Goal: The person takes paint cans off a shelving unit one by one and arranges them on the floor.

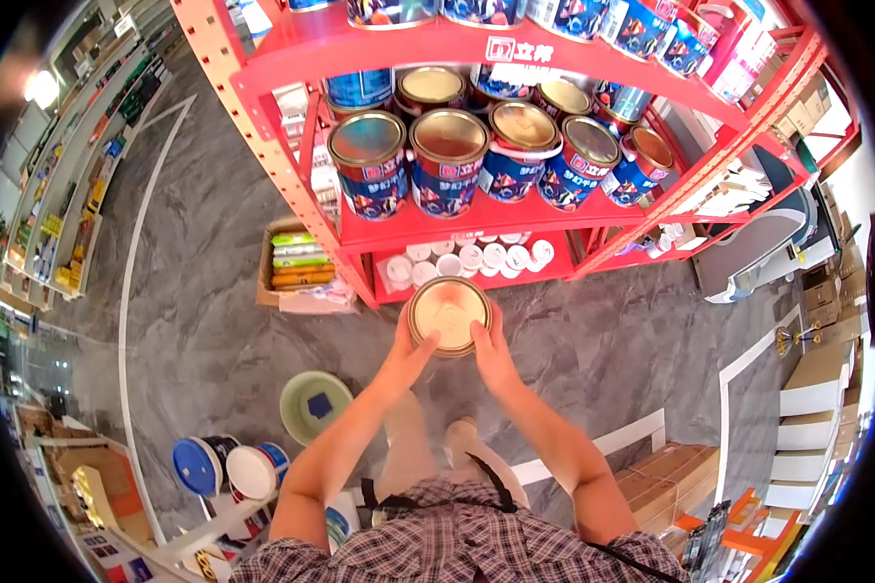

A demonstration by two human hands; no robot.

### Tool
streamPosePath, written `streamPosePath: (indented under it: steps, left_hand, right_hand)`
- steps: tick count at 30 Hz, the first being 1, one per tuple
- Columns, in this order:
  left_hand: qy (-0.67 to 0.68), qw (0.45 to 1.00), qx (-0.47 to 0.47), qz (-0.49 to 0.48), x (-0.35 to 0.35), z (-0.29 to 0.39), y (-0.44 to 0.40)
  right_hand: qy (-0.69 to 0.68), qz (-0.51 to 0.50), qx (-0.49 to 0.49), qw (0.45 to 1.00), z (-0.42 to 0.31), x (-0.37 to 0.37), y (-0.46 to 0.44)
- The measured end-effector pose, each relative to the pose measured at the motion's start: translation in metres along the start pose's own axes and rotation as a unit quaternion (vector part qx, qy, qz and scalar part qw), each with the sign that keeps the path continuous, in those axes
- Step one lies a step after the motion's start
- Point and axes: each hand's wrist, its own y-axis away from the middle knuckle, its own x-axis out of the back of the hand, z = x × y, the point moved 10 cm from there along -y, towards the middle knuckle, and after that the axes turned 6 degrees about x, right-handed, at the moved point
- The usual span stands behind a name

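Between my two hands is a round paint can (449,316), seen from above, its pale gold lid facing up. My left hand (410,342) grips its left side, thumb over the rim. On the opposite side my right hand (491,337) clasps it the same way. The can's side and label are hidden beneath the lid. Just ahead stands a red metal shelf rack (369,231). Its middle shelf bears a row of blue-labelled paint cans (449,165) with metal lids. Several small white tubs (472,257) sit on the bottom shelf.
A pale green bucket (292,408) with a blue item inside stands on the floor at my left. Behind it are a blue-lidded pail (196,466) and a white-lidded pail (253,473). A cardboard box (277,291) is beside the rack. Long cartons (666,486) lie at right.
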Motion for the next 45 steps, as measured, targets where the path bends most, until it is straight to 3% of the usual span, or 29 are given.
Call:
streamPosePath:
  steps: [2,4,8,15,21,23,24,27,29,33,36,37,39,41,45]
  left_hand:
    - [0.013,0.999,0.022,0.026,-0.014,-0.045,0.007]
    - [0.127,0.972,0.192,0.054,-0.028,-0.099,0.025]
    - [0.161,0.948,0.261,0.087,-0.04,-0.175,0.034]
    - [0.197,0.932,0.279,0.123,-0.025,-0.308,0.026]
    - [0.267,0.9,0.292,0.186,0.002,-0.426,0.015]
    - [0.141,0.919,0.299,0.216,0.032,-0.495,0.001]
    - [0.142,0.917,0.305,0.216,0.034,-0.518,0.003]
    - [0.098,0.926,0.31,0.193,0.057,-0.571,-0.031]
    - [0.119,0.913,0.338,0.198,0.065,-0.609,-0.04]
    - [0.126,0.91,0.327,0.223,0.085,-0.691,-0.067]
    - [0.175,0.896,0.336,0.231,0.092,-0.728,-0.087]
    - [0.19,0.878,0.349,0.268,0.097,-0.749,-0.086]
    - [0.204,0.855,0.366,0.307,0.108,-0.781,-0.084]
    - [0.22,0.859,0.348,0.304,0.112,-0.796,-0.093]
    - [0.114,0.871,0.369,0.304,0.129,-0.846,-0.083]
  right_hand:
    - [0.048,-0.018,-0.014,0.999,0.029,0.015,0.011]
    - [0.082,-0.055,-0.066,0.993,0.069,0.023,0.028]
    - [0.104,-0.079,-0.111,0.985,0.156,0.045,0.043]
    - [0.132,-0.132,-0.193,0.963,0.321,0.04,0.054]
    - [0.069,-0.104,-0.289,0.949,0.455,0.032,0.068]
    - [-0.024,-0.07,-0.359,0.93,0.47,0.018,0.067]
    - [-0.023,-0.07,-0.365,0.928,0.495,0.019,0.074]
    - [0.023,-0.105,-0.316,0.943,0.578,0.007,0.055]
    - [0.043,-0.068,-0.254,0.964,0.622,0.009,0.044]
    - [0.052,-0.073,-0.22,0.971,0.689,-0.004,0.024]
    - [0.131,-0.037,-0.244,0.96,0.772,-0.002,0.015]
    - [0.174,-0.045,-0.209,0.961,0.789,-0.004,0.013]
    - [0.214,-0.055,-0.179,0.959,0.815,-0.011,0.008]
    - [0.156,-0.104,-0.286,0.94,0.849,-0.02,0.009]
    - [0.19,-0.144,-0.235,0.942,0.838,-0.038,0.005]
